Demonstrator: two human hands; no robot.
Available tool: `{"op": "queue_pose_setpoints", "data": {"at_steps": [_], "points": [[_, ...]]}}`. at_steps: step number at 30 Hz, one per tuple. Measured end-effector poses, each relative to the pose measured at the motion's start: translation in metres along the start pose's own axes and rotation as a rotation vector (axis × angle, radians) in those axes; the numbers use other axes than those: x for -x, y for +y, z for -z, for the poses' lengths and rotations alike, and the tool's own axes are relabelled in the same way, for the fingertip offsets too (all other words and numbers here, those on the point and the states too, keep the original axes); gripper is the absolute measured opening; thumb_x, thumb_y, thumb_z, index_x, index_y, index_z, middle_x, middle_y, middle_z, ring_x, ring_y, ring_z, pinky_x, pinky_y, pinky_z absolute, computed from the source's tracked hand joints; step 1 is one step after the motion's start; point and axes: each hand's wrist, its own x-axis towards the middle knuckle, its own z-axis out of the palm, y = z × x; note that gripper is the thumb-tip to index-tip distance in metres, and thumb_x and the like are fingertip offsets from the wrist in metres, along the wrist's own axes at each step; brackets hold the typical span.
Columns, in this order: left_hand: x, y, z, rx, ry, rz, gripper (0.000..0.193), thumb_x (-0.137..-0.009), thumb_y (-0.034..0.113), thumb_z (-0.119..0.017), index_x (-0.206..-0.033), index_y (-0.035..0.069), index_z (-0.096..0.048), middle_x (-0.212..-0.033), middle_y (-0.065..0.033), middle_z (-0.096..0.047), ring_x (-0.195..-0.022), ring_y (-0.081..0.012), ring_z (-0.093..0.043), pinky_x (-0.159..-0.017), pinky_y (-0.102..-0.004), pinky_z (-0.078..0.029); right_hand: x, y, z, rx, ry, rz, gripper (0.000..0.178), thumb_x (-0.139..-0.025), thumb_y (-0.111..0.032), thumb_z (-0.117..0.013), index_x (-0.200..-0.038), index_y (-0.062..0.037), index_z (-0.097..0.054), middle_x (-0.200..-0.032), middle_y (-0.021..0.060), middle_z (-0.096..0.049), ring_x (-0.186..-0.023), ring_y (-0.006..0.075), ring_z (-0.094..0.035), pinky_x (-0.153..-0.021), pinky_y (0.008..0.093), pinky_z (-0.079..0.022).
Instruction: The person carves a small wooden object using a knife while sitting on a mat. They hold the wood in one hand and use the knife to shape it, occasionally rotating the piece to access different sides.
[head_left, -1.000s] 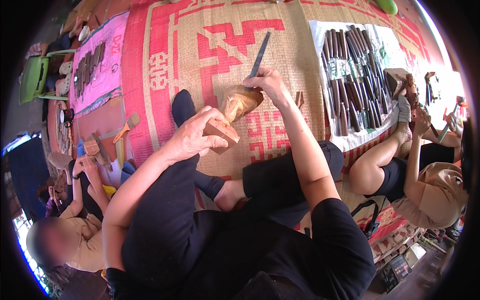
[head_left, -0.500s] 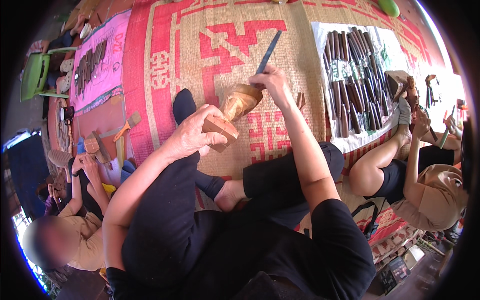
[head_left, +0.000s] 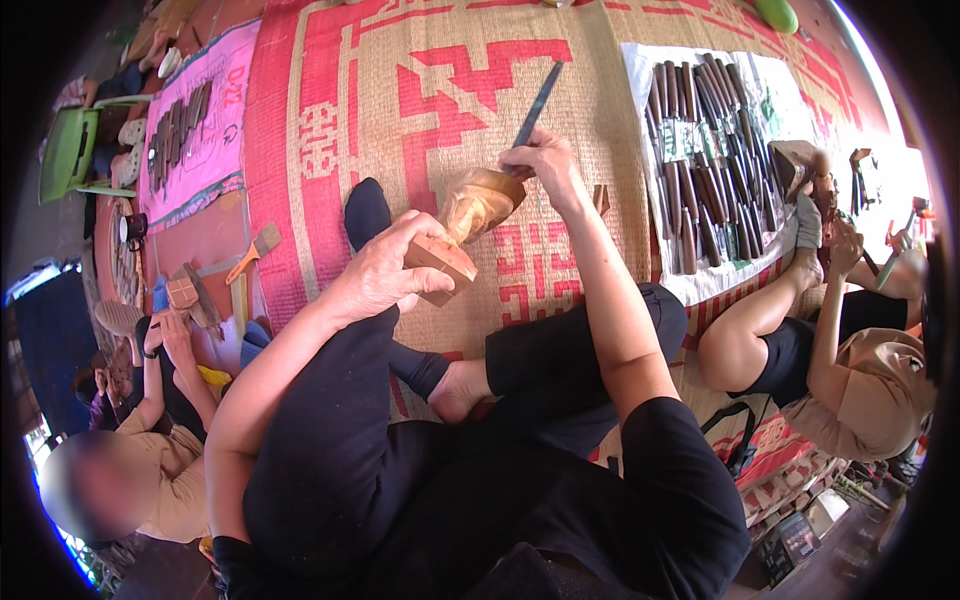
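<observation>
A mat (head_left: 385,115) is spreading beneath both grips, a tool-covered sheet (head_left: 700,286) is lying rightward, the left hand (head_left: 385,268) is clasping a wooden carving (head_left: 476,210) by its base (head_left: 446,260), and the right hand (head_left: 548,168) is pinching a dark bar (head_left: 538,104), hiding its lower end.

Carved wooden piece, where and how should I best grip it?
Probably grip the carved wooden piece by its blocky base, coming from the left as the left hand does: its flat faces suit a firm pinch, and the flared far end is left free for the dark flat tool in the right hand.
</observation>
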Motion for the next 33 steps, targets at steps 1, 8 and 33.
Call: {"op": "queue_pose_setpoints", "data": {"at_steps": [1,8,33], "points": [[0.0,0.004,0.0,0.033,-0.018,0.029,0.04,-0.08,0.025,-0.077,-0.106,0.006,-0.053,-0.098,-0.0031,-0.045,-0.072,-0.0092,-0.051,-0.051,-0.0247,-0.044,-0.001,-0.002,0.005,-0.003,0.048,-0.014,0.009,-0.076,-0.008,-0.072,-0.083,-0.0033,-0.068,-0.076,0.0055,-0.068,-0.071,0.0141,-0.063,-0.069,0.0292,-0.049],[0.002,0.002,0.001,0.02,0.024,0.034,0.04,-0.08,0.026,-0.077,-0.105,0.008,-0.053,-0.097,-0.0038,-0.047,-0.083,-0.0128,-0.053,-0.064,-0.0279,-0.048,0.009,-0.011,-0.008,0.055,-0.083,-0.021,0.011,-0.073,-0.008,-0.074,-0.082,-0.0037,-0.069,-0.076,0.0057,-0.069,-0.07,0.0144,-0.064,-0.068,0.0289,-0.05],[-0.002,0.0,0.001,-0.042,0.013,0.012,0.043,-0.079,0.03,-0.078,-0.105,0.007,-0.054,-0.098,-0.0037,-0.047,-0.077,-0.0134,-0.055,-0.058,-0.0267,-0.046,0.004,-0.005,-0.009,0.08,0.096,0.037,0.008,-0.074,-0.006,-0.073,-0.079,-0.0053,-0.068,-0.075,0.0067,-0.068,-0.064,0.0129,-0.061,-0.064,0.0275,-0.05]]}}
